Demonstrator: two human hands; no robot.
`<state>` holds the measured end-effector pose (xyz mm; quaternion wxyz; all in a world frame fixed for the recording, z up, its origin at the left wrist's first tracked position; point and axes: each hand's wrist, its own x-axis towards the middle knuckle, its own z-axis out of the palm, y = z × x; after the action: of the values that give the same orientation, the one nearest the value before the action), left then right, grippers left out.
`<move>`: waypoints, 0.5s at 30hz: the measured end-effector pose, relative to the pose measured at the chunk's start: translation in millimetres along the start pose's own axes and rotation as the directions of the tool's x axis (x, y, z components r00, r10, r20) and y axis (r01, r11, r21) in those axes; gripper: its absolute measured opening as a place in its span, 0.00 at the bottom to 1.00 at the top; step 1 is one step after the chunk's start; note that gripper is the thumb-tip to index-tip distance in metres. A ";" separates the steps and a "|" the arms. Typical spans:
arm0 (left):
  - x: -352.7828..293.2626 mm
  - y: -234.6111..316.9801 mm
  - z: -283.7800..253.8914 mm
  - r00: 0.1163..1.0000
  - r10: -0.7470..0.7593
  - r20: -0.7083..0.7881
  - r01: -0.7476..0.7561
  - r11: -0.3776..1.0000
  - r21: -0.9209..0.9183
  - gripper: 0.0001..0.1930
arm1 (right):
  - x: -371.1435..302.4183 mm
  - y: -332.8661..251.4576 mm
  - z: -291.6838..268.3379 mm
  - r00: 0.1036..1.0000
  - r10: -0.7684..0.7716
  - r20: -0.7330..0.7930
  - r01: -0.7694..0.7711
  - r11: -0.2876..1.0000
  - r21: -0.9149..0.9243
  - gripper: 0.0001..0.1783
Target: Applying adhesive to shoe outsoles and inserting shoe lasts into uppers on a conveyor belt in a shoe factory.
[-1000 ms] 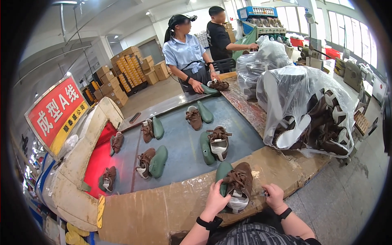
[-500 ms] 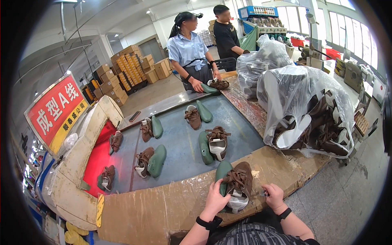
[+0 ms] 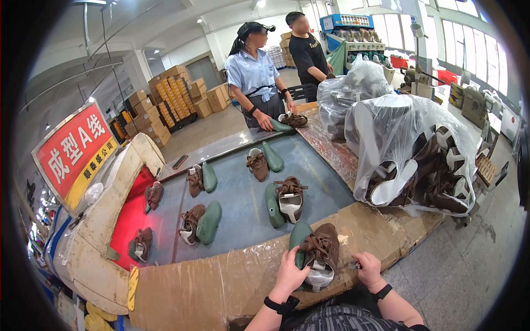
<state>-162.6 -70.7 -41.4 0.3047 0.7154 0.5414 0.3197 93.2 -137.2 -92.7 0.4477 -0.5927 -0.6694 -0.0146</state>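
Observation:
A brown lace-up sneaker [image 3: 326, 244] with a white lining and heel lies on the cardboard-covered edge in front of me, toe pointing away. A green shoe last [image 3: 300, 236] is against its left side. My left hand [image 3: 291, 271] is closed at the sneaker's heel end, thumb against the shoe and fingers by the last; the exact grip is partly hidden. To the right of the sneaker, slightly apart from it, my right hand [image 3: 369, 268] pinches a small tool [image 3: 355, 266] with a thin metallic tip and dark body. Its kind is too small to make out.
Brown sneakers paired with green lasts, such as one sneaker [image 3: 290, 199], stand on the grey belt [image 3: 237, 220]. Clear plastic bags of shoes [image 3: 411, 149] fill the right side. Across the belt, a co-worker [image 3: 255, 77] touches another last; a second person [image 3: 306, 52] stands behind.
The whole view has shifted slightly, so the belt and bags appear a little lower. Both hands keep nearly the same pose, the left at the sneaker, the right with the small tool.

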 end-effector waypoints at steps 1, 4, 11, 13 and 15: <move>0.1 -1.1 0.3 1.000 0.003 0.003 -0.003 1.000 -0.003 0.37 | 0.1 -0.8 -0.7 1.000 0.003 0.009 -0.003 1.000 0.000 0.13; -0.1 -3.0 0.6 1.000 0.007 0.002 -0.007 1.000 -0.005 0.37 | 0.4 -1.3 -0.5 1.000 0.003 0.011 -0.003 1.000 0.008 0.13; 2.8 -6.6 2.0 1.000 -0.005 0.007 0.005 1.000 -0.005 0.37 | 2.0 0.3 1.9 1.000 -0.018 -0.010 0.018 1.000 0.006 0.12; 2.4 -6.9 2.1 1.000 0.000 -0.001 0.000 1.000 0.006 0.37 | 3.2 -0.6 1.7 0.999 -0.046 -0.024 0.046 0.999 0.016 0.15; 2.2 -6.8 2.3 1.000 0.002 -0.002 -0.002 1.000 -0.002 0.37 | 2.9 0.8 3.2 0.998 -0.054 -0.033 0.054 0.998 0.011 0.15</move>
<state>-164.4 -67.2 -47.8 0.3045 0.7155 0.5406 0.3211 92.3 -132.9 -93.3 0.4616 -0.5714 -0.6777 -0.0326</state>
